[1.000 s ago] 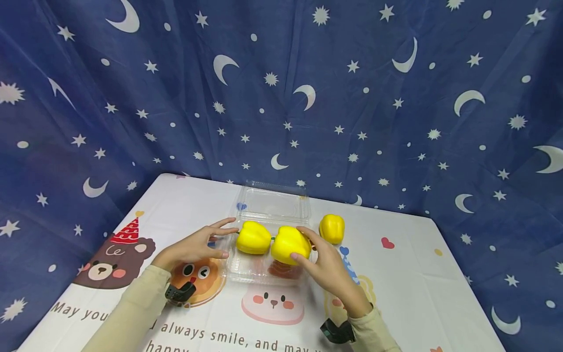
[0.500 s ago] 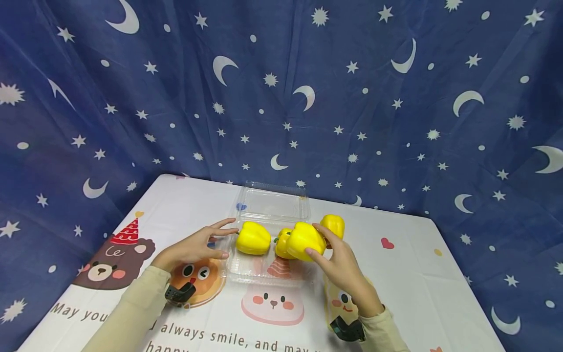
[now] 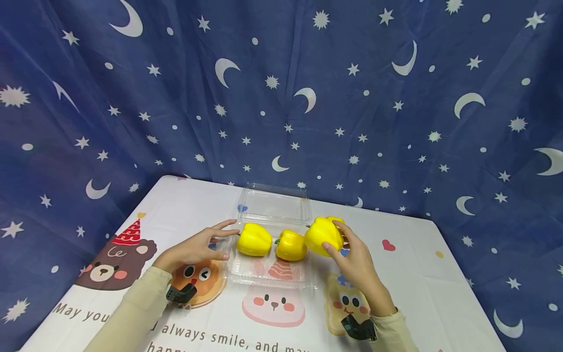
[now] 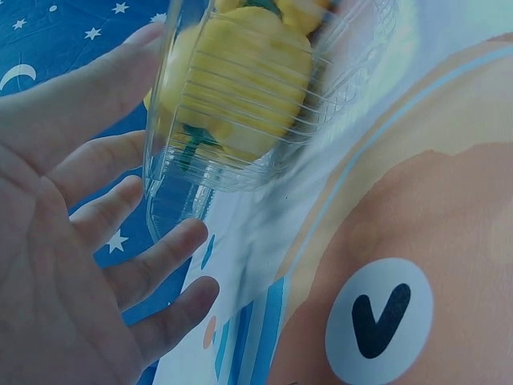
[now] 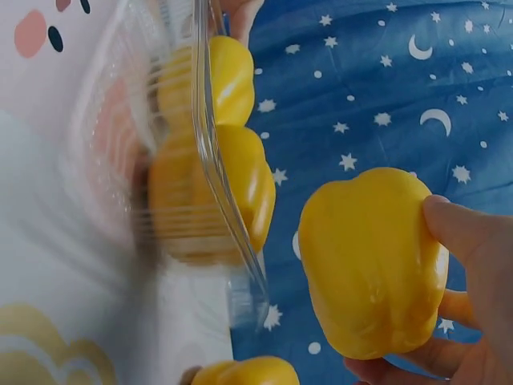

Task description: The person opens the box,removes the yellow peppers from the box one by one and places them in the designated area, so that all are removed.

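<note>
My right hand (image 3: 358,261) holds a yellow bell pepper (image 3: 323,236) above the right side of a clear plastic clamshell container (image 3: 248,272). Thumb and fingers grip the pepper (image 5: 370,261) from its right in the right wrist view. Inside the container's base lie two yellow bell peppers, a left one (image 3: 254,240) and a right one (image 3: 292,246), both with green stems pointing left. At the container's left edge, my left hand (image 3: 195,247) spreads its fingers; in the left wrist view the fingertips are right by the clear wall (image 4: 264,172).
Another yellow bell pepper (image 3: 336,219) sits on the table beyond the held one, mostly hidden by it. The container's lid (image 3: 273,204) lies folded back towards the blue star-patterned curtain (image 3: 281,98). A white printed cloth (image 3: 409,283) covers the table.
My right hand has carried its pepper rightward, from over the right pepper in the container to beyond the container's right edge. The right pepper inside is now uncovered. My left hand stays in place.
</note>
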`<state>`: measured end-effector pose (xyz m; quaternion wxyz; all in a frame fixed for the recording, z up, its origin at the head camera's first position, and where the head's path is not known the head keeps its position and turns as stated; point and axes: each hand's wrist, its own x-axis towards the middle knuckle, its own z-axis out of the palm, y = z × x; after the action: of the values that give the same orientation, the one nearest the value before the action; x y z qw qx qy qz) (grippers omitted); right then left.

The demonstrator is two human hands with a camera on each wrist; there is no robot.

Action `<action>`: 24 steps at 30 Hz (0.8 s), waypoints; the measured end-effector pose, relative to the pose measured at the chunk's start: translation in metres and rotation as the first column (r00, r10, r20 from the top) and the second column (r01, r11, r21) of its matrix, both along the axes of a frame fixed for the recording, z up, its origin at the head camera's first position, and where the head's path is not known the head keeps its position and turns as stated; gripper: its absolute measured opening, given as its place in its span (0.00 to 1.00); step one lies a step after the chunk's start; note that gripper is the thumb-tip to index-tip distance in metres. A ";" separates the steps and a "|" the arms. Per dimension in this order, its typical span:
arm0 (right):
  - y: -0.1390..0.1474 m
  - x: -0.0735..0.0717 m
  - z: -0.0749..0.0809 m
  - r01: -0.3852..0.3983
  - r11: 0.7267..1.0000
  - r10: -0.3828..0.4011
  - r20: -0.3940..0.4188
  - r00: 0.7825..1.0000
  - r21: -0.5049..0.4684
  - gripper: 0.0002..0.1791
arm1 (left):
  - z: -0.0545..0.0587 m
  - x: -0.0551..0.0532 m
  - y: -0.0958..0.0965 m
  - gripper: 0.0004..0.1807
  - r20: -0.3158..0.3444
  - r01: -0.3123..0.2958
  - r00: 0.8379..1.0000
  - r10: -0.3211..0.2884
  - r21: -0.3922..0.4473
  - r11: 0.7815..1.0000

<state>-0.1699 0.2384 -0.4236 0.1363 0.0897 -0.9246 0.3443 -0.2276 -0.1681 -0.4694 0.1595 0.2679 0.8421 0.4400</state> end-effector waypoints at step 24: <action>0.036 -0.013 -0.002 0.179 0.980 -0.168 0.120 0.979 -0.085 0.38 | 0.001 0.001 0.000 0.37 0.011 -0.004 1.000 0.004 0.006 1.000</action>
<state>-0.1832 0.2743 -0.4253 0.1180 -0.0173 -0.9176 0.3792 -0.2269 -0.1677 -0.4684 0.1624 0.2644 0.8404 0.4443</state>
